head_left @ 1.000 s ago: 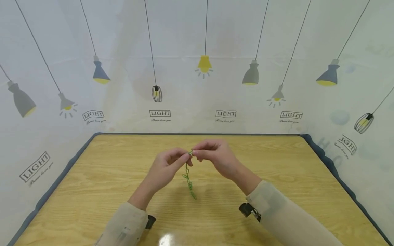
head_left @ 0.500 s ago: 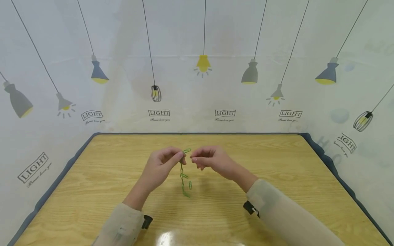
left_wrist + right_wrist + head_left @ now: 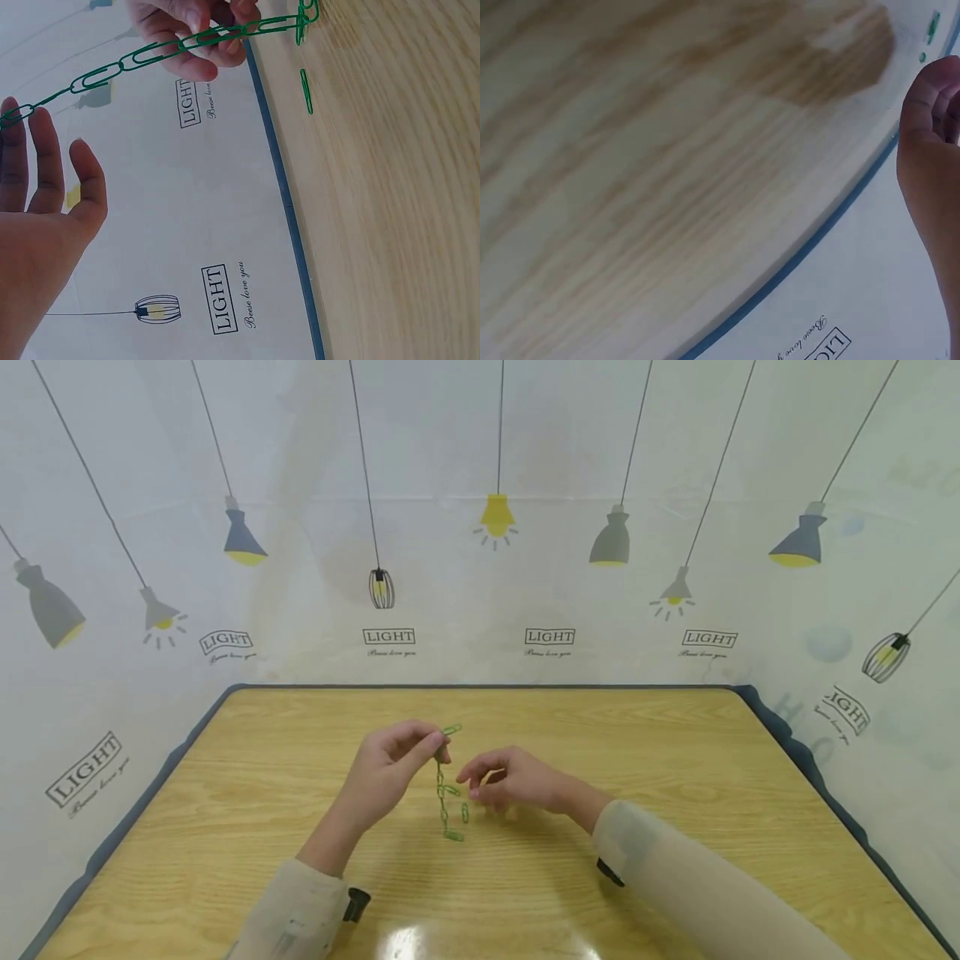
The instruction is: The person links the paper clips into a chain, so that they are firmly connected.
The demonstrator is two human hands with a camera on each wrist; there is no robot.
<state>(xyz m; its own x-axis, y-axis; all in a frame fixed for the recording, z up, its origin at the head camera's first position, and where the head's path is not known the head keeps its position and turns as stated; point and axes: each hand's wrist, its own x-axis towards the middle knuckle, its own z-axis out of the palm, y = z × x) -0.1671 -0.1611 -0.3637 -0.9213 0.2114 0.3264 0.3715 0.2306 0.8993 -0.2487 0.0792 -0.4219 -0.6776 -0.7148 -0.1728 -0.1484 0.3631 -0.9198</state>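
Note:
My left hand [image 3: 378,781] pinches the top of a green paper clip chain [image 3: 441,793] between thumb and fingers. One clip [image 3: 453,728] sticks out above the fingertips, and the linked clips hang below. A side clip [image 3: 452,791] juts rightward partway down. To the right of the chain is my right hand [image 3: 521,781], its fingers loosely bent and thumb apart, with nothing visible between them. In the left wrist view it appears behind the chain [image 3: 150,56]. A separate green paper clip [image 3: 465,812] lies on the table, just below the right fingertips.
The wooden table [image 3: 300,752] has a dark blue edging [image 3: 487,686] along its back and sides. Behind it hangs a pale curtain [image 3: 435,527] printed with lamps and the word LIGHT. Each sleeve carries a black device at the wrist [image 3: 357,903].
Both hands were together at one clip, then parted. My left hand shifted slightly left with the chain. My right hand let go and moved down toward the loose clip, which came into sight.

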